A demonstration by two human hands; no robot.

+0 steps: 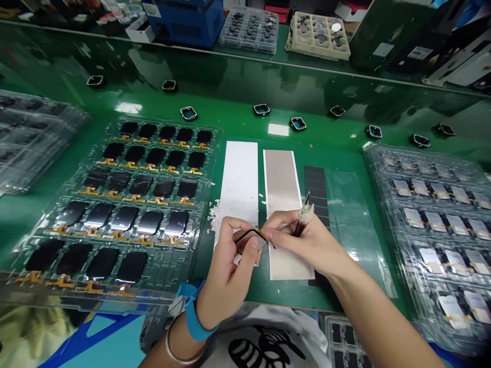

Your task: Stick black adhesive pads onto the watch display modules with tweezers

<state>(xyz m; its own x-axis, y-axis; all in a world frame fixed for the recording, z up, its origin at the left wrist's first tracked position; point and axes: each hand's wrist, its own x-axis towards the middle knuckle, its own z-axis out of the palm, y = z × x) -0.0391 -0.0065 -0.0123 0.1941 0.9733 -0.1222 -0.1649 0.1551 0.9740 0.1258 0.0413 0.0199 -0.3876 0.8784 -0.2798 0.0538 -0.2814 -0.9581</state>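
Two hands together | my left hand [238,255] grips a black-edged panel [249,231], my right hand [307,240] pinches its orange strip [262,234], wrapped tool [306,212] held alongside | panel just left of the beige sheet [282,179], screen tray [169,268] farther left | I'd pinch lightly and steady the panel's edges, lest the strip crease

- Left hand [232,268] and right hand [312,245] pinch a black-edged part [249,233]; right also holds a wrapped tool [306,212].
- Left tray [202,202]: black screens [132,266].
- Right tray [394,230]: silver parts [431,259].
- Small frames [262,105] dot the green desk [233,115].
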